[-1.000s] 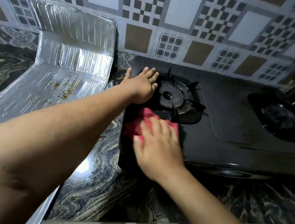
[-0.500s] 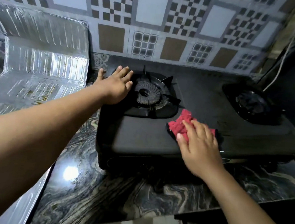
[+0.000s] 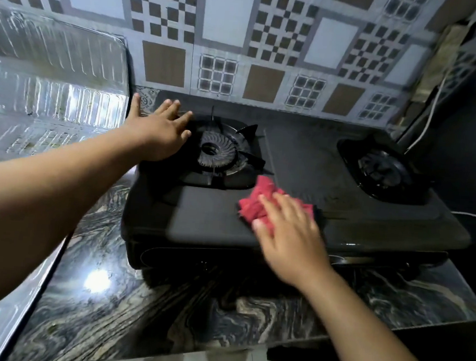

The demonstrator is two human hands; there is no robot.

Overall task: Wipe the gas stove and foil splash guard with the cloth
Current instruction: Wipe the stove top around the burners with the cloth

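my right hand, fingers straight, presses one crumpled red cloth onto the matte black two-burner stove; left hand spread flat.

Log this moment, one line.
phase: wiping stove | right hand: presses red cloth on stove front | left hand: flat beside left burner | foil splash guard: no hand on it

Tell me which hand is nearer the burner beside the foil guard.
Left. The left hand lies flat on the stove right beside that burner; the right hand is farther off, toward the front edge, pressing the red cloth.
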